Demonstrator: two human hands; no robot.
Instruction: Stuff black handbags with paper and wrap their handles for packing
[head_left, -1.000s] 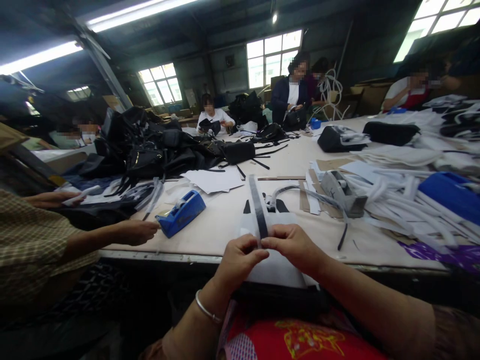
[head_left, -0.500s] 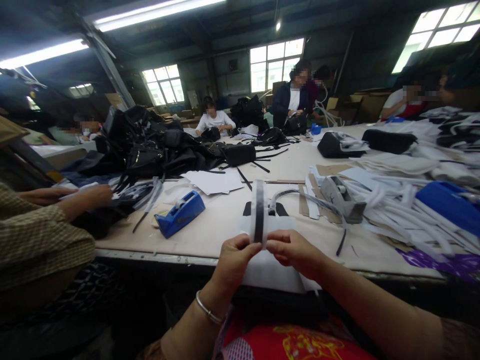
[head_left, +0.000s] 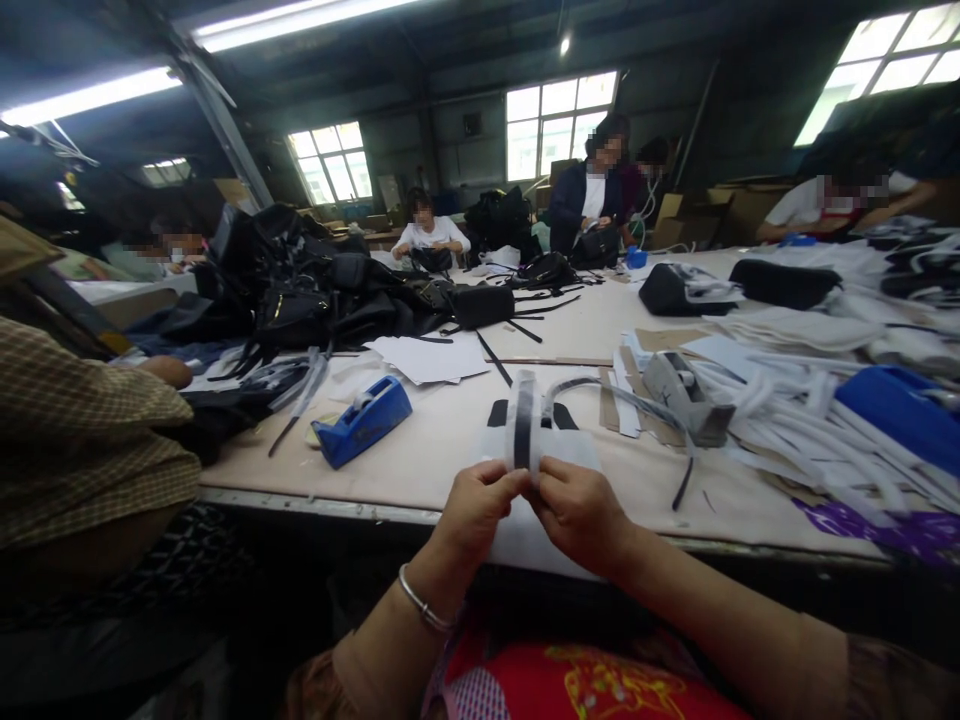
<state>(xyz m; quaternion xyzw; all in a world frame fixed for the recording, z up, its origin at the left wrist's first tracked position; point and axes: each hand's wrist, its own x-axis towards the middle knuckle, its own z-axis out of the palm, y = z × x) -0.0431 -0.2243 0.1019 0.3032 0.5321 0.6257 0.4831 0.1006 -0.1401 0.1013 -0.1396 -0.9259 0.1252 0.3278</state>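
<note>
A black strap in a whitish, see-through wrap (head_left: 523, 425) rises in a curve in front of me. My left hand (head_left: 480, 505) pinches its near end from the left, thumb towards the middle. Close against it, my right hand (head_left: 581, 505) has its fingers closed on the same end from the right. A second wrapped strap (head_left: 637, 398) arches to the right and ends in a bare black tip on the table. Under my hands lies a white sheet (head_left: 517, 545), hanging over the table edge. Black parts show behind the wrapped strap; their kind is unclear.
A blue tape dispenser (head_left: 367, 420) stands left, a grey tape dispenser (head_left: 684, 400) right. White sheets (head_left: 431, 358) and a heap of black bags (head_left: 300, 290) lie beyond. White strips (head_left: 795, 410) are piled at right. A co-worker's checked sleeve (head_left: 97, 430) is close on my left; other people work across the table.
My right hand has moved in against my left at the strap's near end, and its fingers are more curled. The co-worker at left has drawn their hands back, now mostly hidden.
</note>
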